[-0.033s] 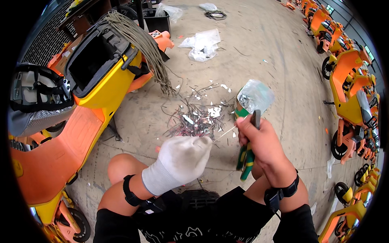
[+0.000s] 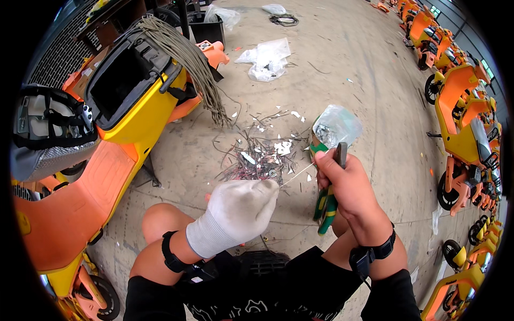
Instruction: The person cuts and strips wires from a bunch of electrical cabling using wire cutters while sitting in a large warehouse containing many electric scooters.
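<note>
My left hand (image 2: 235, 211), in a white knit glove, is closed on one end of a thin pale wire (image 2: 300, 174). That strand runs up and right to my bare right hand (image 2: 342, 179), where thumb and forefinger pinch its other end. The same right hand also grips pliers (image 2: 326, 211) with green and yellow handles hanging below the palm and a dark metal head above the thumb. What lies inside the glove's fist is hidden. Beyond my hands is a pile of cut wire scraps and white bits (image 2: 259, 158) on the floor.
An open green box lined with a clear plastic bag (image 2: 337, 125) stands past my right hand. A yellow and orange scooter (image 2: 85, 171), draped with a bundle of grey cables (image 2: 184, 59), is at left. Several scooters (image 2: 460, 117) line the right. Plastic bags (image 2: 267, 59) lie further off.
My right hand has shifted very slightly right with the pliers, and the pale wire between my hands looks a little longer. My left hand barely differs.
</note>
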{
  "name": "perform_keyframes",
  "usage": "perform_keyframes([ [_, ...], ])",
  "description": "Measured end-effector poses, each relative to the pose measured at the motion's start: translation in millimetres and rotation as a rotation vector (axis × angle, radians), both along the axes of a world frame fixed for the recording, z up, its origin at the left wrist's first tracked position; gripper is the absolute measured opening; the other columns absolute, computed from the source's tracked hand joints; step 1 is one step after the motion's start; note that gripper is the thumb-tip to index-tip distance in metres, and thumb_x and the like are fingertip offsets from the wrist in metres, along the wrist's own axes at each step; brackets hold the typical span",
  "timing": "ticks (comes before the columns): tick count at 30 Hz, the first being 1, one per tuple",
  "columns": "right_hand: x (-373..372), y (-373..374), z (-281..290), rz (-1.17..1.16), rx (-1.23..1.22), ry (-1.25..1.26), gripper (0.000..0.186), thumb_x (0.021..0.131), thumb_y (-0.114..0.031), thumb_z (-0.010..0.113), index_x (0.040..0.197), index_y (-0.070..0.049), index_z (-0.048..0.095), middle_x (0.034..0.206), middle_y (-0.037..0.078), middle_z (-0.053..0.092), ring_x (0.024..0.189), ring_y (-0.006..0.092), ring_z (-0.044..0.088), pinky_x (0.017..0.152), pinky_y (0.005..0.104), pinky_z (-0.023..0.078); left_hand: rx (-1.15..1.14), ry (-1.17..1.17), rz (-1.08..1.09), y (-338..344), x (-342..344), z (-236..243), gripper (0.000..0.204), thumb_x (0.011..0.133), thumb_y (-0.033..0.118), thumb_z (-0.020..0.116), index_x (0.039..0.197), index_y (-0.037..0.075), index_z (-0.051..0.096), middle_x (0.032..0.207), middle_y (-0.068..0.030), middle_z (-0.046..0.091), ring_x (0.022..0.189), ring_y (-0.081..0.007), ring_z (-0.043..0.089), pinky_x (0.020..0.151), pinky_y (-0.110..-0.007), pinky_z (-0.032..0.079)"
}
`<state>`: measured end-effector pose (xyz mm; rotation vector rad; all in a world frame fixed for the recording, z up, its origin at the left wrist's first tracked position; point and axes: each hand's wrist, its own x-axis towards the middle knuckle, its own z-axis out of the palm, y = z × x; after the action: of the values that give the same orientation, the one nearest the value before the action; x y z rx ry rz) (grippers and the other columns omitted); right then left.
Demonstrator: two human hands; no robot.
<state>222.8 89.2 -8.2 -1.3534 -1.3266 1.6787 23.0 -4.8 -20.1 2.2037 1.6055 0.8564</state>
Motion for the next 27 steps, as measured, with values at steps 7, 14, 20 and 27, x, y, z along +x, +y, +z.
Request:
perform_keyframes([
  [7, 7, 7, -7, -0.062, 0.101, -0.039, 0.028, 0.099, -0.026, 0.060, 0.080, -0.006, 0.056, 0.066, -0.001, 0.050, 0.062, 0.0094, 0.045, 0.060, 0.0269, 0.039, -0.127, -0.061, 0.060, 5, -4, -14, 0.011, 0.089, 0.011, 0.059, 0.093, 0.003, 0.065, 0.076, -0.0157, 0.064, 0.070, -0.0367, 0.064, 0.063, -0.042, 0.051],
  [14, 7, 7, -8, -0.074, 0.154, -0.100, 0.029, 0.098, -0.029, 0.063, 0.083, -0.005, 0.058, 0.068, -0.004, 0.050, 0.063, 0.0063, 0.043, 0.057, 0.0258, 0.038, -0.326, -0.147, 0.215, 11, -16, -3, 0.021, 0.094, 0.018, 0.055, 0.102, 0.001, 0.065, 0.087, -0.0188, 0.065, 0.084, -0.0321, 0.066, 0.076, -0.038, 0.051],
  [20, 0, -10, -11, 0.154, 0.188, -0.091, 0.025, 0.097, -0.027, 0.066, 0.088, -0.004, 0.062, 0.070, -0.004, 0.053, 0.064, 0.0062, 0.045, 0.059, 0.0246, 0.040, -0.514, -0.545, 0.164, 17, -24, -5, 0.030, 0.098, 0.023, 0.053, 0.114, 0.001, 0.064, 0.094, -0.0086, 0.068, 0.085, -0.0156, 0.063, 0.078, -0.031, 0.051],
  [27, -15, -22, -9, 0.323, 0.193, -0.006, 0.022, 0.099, -0.022, 0.064, 0.095, 0.000, 0.063, 0.074, 0.001, 0.062, 0.068, 0.0067, 0.055, 0.062, 0.0253, 0.046, -0.808, -0.775, -0.080, 14, -10, -1, 0.032, 0.102, 0.026, 0.050, 0.115, 0.000, 0.063, 0.097, -0.0054, 0.068, 0.085, -0.0121, 0.062, 0.080, -0.028, 0.050],
])
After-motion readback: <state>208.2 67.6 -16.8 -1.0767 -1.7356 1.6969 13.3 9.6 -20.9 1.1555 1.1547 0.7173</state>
